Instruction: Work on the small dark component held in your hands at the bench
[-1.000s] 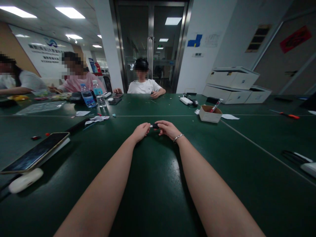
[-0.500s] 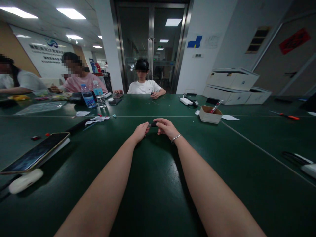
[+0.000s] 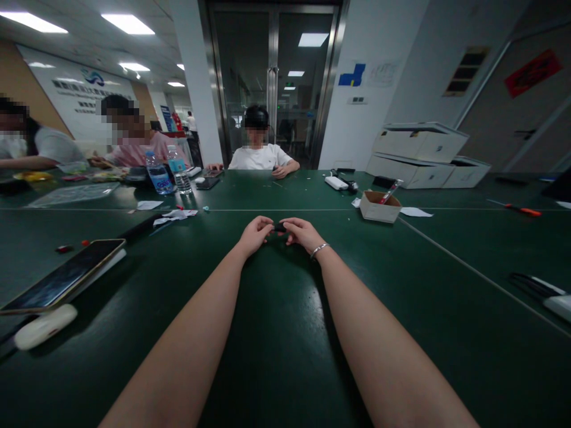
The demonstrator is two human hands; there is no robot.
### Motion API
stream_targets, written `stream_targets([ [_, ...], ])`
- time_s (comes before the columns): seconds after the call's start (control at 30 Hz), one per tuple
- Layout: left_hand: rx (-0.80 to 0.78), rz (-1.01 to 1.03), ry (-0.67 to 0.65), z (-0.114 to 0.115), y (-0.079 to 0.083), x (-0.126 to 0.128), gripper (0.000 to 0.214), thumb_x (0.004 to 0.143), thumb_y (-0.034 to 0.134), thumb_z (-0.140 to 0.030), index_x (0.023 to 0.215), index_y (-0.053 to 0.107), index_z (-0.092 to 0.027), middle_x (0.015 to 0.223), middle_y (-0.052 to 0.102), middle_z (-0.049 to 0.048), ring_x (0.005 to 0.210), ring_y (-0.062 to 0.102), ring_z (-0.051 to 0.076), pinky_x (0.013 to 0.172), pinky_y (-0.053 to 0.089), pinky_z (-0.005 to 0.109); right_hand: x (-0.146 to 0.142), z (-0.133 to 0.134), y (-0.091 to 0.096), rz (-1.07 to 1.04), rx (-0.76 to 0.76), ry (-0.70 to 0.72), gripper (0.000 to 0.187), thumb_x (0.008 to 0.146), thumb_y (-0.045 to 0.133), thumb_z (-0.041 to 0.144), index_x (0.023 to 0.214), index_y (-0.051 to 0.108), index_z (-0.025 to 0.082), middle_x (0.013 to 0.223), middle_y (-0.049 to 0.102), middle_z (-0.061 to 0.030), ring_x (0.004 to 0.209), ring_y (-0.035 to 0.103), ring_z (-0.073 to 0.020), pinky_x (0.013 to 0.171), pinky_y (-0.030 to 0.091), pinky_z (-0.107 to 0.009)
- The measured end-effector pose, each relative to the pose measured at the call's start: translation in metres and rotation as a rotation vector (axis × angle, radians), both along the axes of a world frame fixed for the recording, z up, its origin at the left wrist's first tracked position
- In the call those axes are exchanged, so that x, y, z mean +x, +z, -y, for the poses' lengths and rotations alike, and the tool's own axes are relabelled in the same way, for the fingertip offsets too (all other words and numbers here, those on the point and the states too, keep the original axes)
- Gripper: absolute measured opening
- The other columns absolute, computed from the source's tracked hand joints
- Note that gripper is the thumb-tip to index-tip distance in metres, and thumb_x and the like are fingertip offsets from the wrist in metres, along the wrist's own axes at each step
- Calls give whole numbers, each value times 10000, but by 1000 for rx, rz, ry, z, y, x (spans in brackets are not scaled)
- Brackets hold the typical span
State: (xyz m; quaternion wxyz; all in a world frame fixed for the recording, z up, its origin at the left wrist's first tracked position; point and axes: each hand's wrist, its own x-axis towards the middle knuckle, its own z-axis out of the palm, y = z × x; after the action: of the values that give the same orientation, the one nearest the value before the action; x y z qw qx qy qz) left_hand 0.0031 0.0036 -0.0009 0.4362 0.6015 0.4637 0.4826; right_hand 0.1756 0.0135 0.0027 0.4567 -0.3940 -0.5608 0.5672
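A small black object (image 3: 279, 227) is pinched between my two hands, just above the green table (image 3: 276, 309). It is too small and too covered by fingers to tell its kind. My left hand (image 3: 256, 234) grips its left end with thumb and fingers. On the other end, my right hand (image 3: 303, 233) closes its thumb and fingertips, with a silver bracelet on that wrist.
A phone (image 3: 66, 273) rests tilted at the left beside a white rounded case (image 3: 47, 327). Two water bottles (image 3: 159, 172) stand farther back. To the right are a small open box (image 3: 379, 207), stacked white boxes (image 3: 413, 157) and a screwdriver (image 3: 521, 210). A person (image 3: 256, 156) sits opposite.
My left fingers have shifted a little, up and over the black object's left end. The grey end that showed between my hands is now mostly covered.
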Motion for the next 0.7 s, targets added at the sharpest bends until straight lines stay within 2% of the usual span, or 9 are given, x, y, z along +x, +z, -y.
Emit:
stream_targets([
  [0.17,-23,-24,7,-1,-1,0,232,802,532,-321,981,537,-173,732,565,9,565,513,84,490,411,189,0,-2,-2,10,0,2,142,828,570,162,955,630,143,658,674,-13,385,513,-51,434,501,-184],
  [0.27,5,-43,-1,0,0,1,259,759,586,-258,999,538,-173,757,565,7,586,518,86,497,416,188,0,-2,-2,3,0,7,141,828,568,159,953,629,139,671,677,-18,382,511,-52,432,502,-188],
  [0.37,-29,-40,-3,1,2,1,217,807,523,-284,986,545,-163,733,567,14,566,509,88,486,407,192,0,-2,-2,-6,-1,14,147,829,562,151,960,625,135,677,679,-20,381,511,-52,434,504,-191],
  [0.5,-8,-20,27,2,2,2,253,791,546,-267,1026,549,-174,838,587,32,649,544,94,524,430,189,1,-2,-2,-10,-2,19,145,829,570,162,962,621,139,676,684,-19,383,513,-48,441,508,-186],
  [0.57,-17,-30,16,2,1,1,246,818,503,-296,1020,557,-167,795,585,32,627,537,96,508,419,189,1,-2,-2,-9,-2,14,137,827,576,167,953,621,144,676,684,-15,386,517,-48,439,509,-184],
  [0.7,19,-52,-1,1,0,1,251,779,550,-267,1009,576,-172,766,576,19,619,522,95,507,409,186,1,-2,-3,4,-2,17,141,835,557,158,961,618,143,682,689,-20,390,521,-46,440,510,-177],
])
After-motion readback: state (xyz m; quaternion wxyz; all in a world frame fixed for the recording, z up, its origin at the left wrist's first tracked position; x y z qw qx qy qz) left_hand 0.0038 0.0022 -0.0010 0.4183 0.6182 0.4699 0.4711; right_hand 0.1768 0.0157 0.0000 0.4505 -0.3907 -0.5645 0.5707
